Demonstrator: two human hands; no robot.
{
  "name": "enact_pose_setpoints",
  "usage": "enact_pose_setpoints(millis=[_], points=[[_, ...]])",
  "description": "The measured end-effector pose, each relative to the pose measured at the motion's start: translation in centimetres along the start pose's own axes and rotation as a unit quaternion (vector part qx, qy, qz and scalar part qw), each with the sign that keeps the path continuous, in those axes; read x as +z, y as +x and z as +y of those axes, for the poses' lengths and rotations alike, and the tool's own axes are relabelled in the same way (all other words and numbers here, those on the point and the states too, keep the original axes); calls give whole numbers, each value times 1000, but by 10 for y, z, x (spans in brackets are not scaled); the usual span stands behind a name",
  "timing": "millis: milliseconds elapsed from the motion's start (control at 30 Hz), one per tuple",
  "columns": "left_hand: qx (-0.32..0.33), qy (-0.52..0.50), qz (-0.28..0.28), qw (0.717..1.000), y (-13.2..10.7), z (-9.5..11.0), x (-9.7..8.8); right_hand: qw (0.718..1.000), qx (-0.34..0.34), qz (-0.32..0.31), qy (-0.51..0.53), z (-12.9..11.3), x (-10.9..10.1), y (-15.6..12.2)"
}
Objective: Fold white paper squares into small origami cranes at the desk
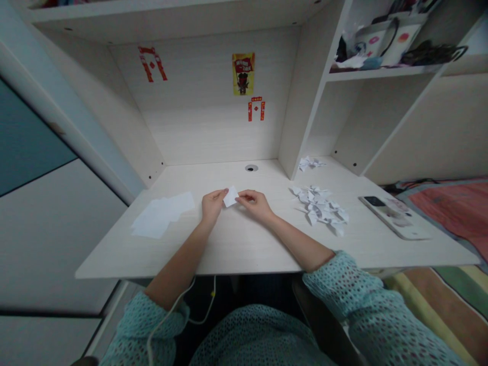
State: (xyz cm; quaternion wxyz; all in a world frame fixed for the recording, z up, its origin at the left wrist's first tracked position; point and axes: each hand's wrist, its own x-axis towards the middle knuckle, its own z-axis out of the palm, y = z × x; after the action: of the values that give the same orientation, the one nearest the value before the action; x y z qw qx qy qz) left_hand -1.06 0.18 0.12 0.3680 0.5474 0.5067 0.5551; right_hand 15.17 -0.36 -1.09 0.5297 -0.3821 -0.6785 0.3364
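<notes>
A small white piece of folded paper [231, 197] is held up between my two hands over the middle of the desk. My left hand [213, 205] pinches its left edge with thumb and fingers. At its right corner, my right hand [256, 203] grips it between thumb and forefinger. Flat white paper sheets [163, 214] lie spread in an overlapping stack to the left of my left hand. Right of my right hand is a heap of folded white paper pieces [320, 206], with a smaller group of folded pieces [310, 163] behind it by the divider.
A phone-like white device [394, 217] lies on the desk [244, 254] at the right. Shelves with cups [402, 38] rise at the upper right, beside the vertical divider [316, 96]. A cable hole [251, 168] sits near the back panel. A white cord [171, 310] hangs below the front edge.
</notes>
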Motion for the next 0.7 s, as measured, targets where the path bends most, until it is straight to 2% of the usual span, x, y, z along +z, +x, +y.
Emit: enact_pose_setpoints(millis=[100,233,433,700], points=[[4,6,4,1000,0,2,0,998,-29,-13,49,1,0,0],[7,-2,-2,1000,-1,5,1,999,-33,-36,18,4,-3,2],[-39,-49,-39,997,-1,5,3,1000,-9,21,12,4,-4,2],[-16,-68,-51,996,-1,2,5,998,-7,55,3,0,-6,1]])
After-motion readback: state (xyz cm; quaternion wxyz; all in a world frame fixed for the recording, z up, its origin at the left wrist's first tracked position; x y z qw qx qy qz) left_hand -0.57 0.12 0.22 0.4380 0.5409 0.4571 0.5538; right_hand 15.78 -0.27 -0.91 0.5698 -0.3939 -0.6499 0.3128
